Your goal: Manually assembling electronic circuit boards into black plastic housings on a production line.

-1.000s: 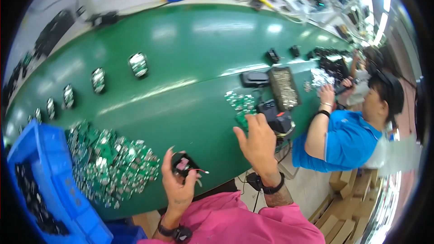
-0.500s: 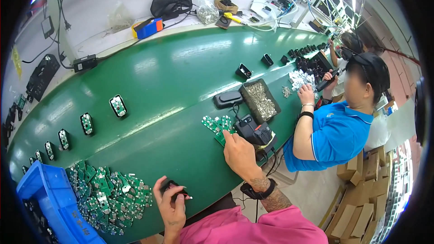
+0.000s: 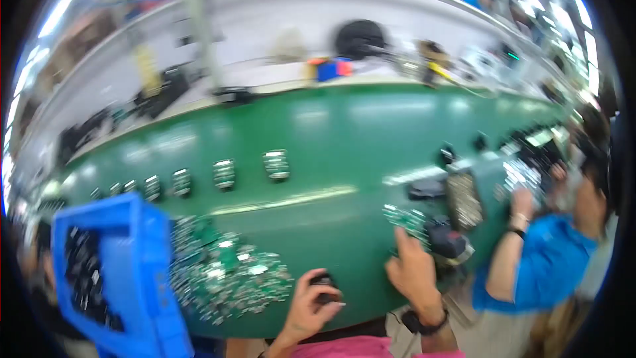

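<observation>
The whole view is smeared by motion. My left hand (image 3: pixel 307 310) is closed round a small black casing (image 3: pixel 324 281) above the table's near edge. To its right, my right hand (image 3: pixel 416 273) reaches forward with its index finger stretched out to a small group of green circuit boards (image 3: pixel 401 217). The fingertip is at the boards, and I see nothing gripped in that hand. Just right of the boards stands a black device (image 3: pixel 446 238). A large loose heap of circuit boards (image 3: pixel 228 272) lies left of my left hand.
A blue bin (image 3: pixel 149 252) holding black parts stands at the left. Black casings fitted with boards (image 3: pixel 224 174) form a row on the green table (image 3: pixel 331 225). A tray of small metal parts (image 3: pixel 464 200) and a black case (image 3: pixel 427 189) are at right, near a co-worker in blue (image 3: pixel 550 258).
The view has swung to the left, so the table and both hands appear farther right. My left hand still holds the black casing, and my right index finger remains at the boards.
</observation>
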`<state>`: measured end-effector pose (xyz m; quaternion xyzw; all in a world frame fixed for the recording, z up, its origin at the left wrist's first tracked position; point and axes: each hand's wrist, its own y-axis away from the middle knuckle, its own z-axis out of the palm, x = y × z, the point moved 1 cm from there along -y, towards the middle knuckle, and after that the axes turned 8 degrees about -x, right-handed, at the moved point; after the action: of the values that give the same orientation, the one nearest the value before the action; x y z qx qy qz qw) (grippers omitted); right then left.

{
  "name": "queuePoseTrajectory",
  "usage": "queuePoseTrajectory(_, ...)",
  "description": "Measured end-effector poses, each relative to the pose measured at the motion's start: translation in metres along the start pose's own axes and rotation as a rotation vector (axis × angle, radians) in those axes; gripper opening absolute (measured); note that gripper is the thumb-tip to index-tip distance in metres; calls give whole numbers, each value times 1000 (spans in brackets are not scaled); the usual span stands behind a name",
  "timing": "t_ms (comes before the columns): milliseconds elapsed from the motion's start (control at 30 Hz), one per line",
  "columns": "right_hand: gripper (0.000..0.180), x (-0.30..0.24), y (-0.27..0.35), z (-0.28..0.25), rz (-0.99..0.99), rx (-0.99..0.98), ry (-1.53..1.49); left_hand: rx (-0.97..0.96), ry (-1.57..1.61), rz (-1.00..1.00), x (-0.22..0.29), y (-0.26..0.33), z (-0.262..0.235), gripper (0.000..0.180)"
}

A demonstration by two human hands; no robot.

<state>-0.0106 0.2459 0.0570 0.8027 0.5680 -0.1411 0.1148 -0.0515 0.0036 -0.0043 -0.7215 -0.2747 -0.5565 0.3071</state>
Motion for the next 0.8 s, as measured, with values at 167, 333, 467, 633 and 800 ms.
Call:
queuePoseTrajectory(167, 41, -2, 9, 7, 14, -68, -474, 18, 418, -175, 7, 9, 5, 26)
queuePoseTrajectory(333, 26, 5, 14, 37, 62, -46, -842, 66, 8, 9, -6, 2, 5, 16)
queuePoseTrajectory(467, 26, -7, 9, 34, 124, -178, -923, 210, 231, -111, 5, -4, 4, 16)
queuePoseTrajectory(633, 23, -8, 19, 40, 205, -166, -1169, 198, 423, -206, 4, -14, 10, 13)
queuePoseTrajectory(800, 24, -24, 40, 35, 76, -294, -1499, 156, 206, -160, -1, -4, 15, 10)
